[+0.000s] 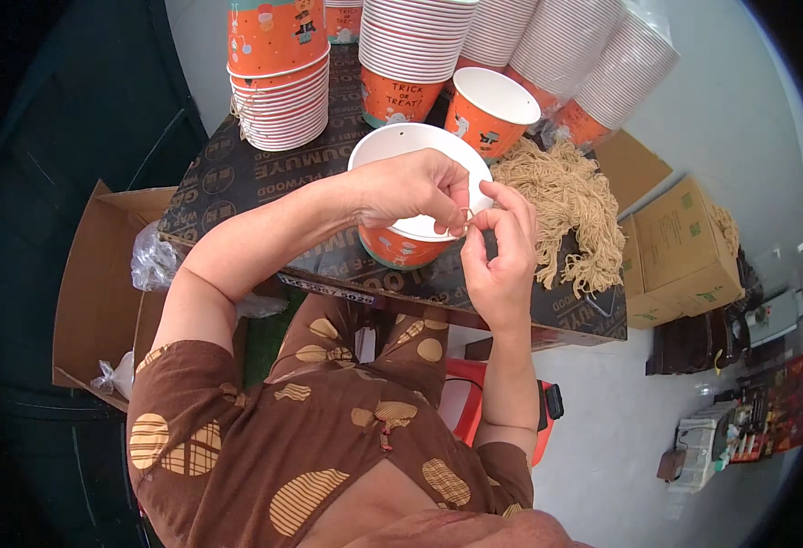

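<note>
A white-lined orange paper bucket (400, 248) stands upright at the table's front edge, with a small dark hole near its far rim. Over its right rim my left hand (422, 190) is closed, thumb and fingers pinching a thin beige cord (466, 216). My right hand (502, 256) meets it there, thumb and index finger closed on the same cord. Most of the cord is hidden by the fingers, so I cannot tell whether it is knotted. To the right lies a loose heap of beige cords (561, 201), hanging over the table edge.
Behind the bucket stand another orange bucket (490, 108) and tall nested stacks (412, 46), some in clear plastic. A further stack (283, 110) is at the left of the dark printed tabletop (228, 183). Cardboard boxes flank the table, left (100, 283) and right (689, 251).
</note>
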Available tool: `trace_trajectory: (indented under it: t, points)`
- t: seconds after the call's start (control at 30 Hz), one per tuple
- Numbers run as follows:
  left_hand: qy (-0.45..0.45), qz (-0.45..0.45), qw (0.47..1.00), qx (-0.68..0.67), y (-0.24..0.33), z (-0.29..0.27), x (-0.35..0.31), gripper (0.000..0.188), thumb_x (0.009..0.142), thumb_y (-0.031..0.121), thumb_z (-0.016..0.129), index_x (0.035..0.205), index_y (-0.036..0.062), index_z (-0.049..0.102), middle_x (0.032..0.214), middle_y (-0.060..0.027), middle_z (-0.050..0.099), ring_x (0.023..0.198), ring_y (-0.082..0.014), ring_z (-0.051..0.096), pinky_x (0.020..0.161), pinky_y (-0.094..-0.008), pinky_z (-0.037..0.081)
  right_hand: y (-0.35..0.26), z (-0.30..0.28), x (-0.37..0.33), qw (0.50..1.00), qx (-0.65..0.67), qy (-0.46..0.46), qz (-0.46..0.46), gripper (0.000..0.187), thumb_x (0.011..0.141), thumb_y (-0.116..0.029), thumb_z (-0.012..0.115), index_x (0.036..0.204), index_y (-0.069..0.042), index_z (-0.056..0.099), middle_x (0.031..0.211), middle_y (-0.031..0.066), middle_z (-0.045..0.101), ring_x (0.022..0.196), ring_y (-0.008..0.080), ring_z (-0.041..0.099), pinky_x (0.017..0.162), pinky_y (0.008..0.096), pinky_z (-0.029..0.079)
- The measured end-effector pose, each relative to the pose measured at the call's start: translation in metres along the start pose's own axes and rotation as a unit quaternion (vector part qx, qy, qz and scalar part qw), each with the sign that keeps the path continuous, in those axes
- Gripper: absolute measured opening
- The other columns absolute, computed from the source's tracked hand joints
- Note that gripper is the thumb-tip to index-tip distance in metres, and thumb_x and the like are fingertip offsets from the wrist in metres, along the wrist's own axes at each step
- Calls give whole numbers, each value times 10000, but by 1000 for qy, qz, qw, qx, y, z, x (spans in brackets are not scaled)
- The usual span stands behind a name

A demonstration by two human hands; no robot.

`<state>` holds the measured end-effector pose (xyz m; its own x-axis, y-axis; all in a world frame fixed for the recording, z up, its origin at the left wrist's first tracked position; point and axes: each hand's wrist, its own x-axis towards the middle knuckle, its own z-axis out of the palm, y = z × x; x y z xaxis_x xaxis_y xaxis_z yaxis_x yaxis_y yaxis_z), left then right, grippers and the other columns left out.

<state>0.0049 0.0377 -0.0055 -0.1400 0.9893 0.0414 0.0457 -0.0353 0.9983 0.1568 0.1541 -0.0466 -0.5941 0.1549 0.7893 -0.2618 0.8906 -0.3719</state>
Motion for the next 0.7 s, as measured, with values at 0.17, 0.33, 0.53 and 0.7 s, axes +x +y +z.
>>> trace_trajectory:
  t: [0.17,0.33,0.53,0.7]
  points:
    - [3,-3,1000,7,-2,-2,0,90,750,-24,684,812,-17,618,794,-84,667,758,-134,620,724,-249,464,1,0,-1,999,15,22,19,184,731,51,633,874,-24,545,1190,178,576,1153,364,526,999,476,371]
    - [5,-10,1000,-2,1,0,0,92,736,-51,677,799,-19,618,797,-84,672,780,-140,633,768,-257,479,0,-2,-4,999,14,27,25,178,745,47,639,892,-20,565,1197,171,577,1159,360,526,1004,471,368]
    - [20,-6,1000,22,4,2,-1,114,688,-43,680,783,-30,619,751,-95,656,737,-151,612,697,-254,457,-3,0,-4,1000,6,17,15,176,760,32,659,909,-15,580,1203,163,576,1161,354,522,998,471,366]
    - [18,-3,999,40,5,2,0,102,694,-32,676,781,-30,621,747,-88,657,723,-146,601,682,-256,451,-1,1,-3,1000,-3,16,2,169,763,32,659,896,-16,568,1203,163,574,1161,355,518,989,475,368]
